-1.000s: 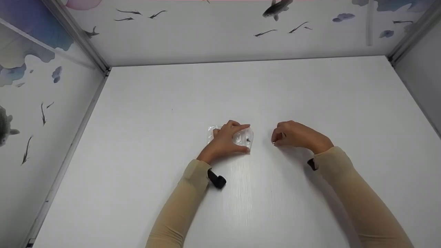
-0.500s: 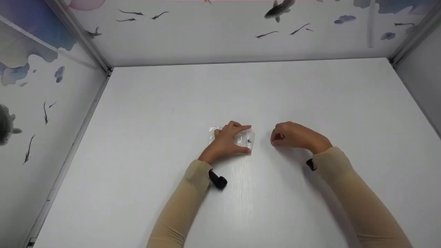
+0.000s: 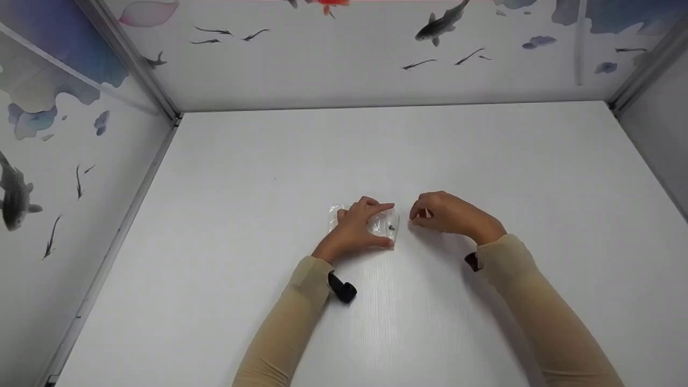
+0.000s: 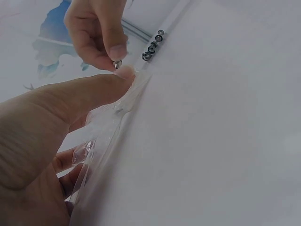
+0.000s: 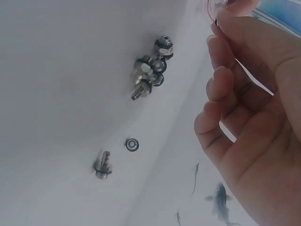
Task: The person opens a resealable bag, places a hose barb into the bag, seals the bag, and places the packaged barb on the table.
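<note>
Your left hand [image 3: 352, 228] is gripping a clear plastic bag [image 3: 379, 221] by its opposite edges, your thumb at the near edge and your forefinger at the far one, with the two spread apart and the bag's curved end facing your right hand [image 3: 454, 215]. A small dark piece [image 3: 391, 228] is showing within the bag's outline near that end, too small to make out clearly.

Your right hand is pinching a shiny metal fitting [image 4: 117, 63] between thumb and forefinger, while its other fingers are curling loosely. The fitting is sitting right at your fingertips, just beside the bag's end; in the left wrist view it is appearing close to your left thumb tip, though you cannot tell whether they are touching.

Below your right hand, a cluster of metal fittings [image 5: 158, 65] with dark rings is lying on the white tabletop [image 3: 430, 333]. Apart from these, a round-ended fitting [image 5: 132, 144] is showing its ringed face, and a barbed fitting [image 5: 102, 165] is lying near it.

A thin red line [image 5: 209, 10] is running along the bag in the right wrist view.
</note>
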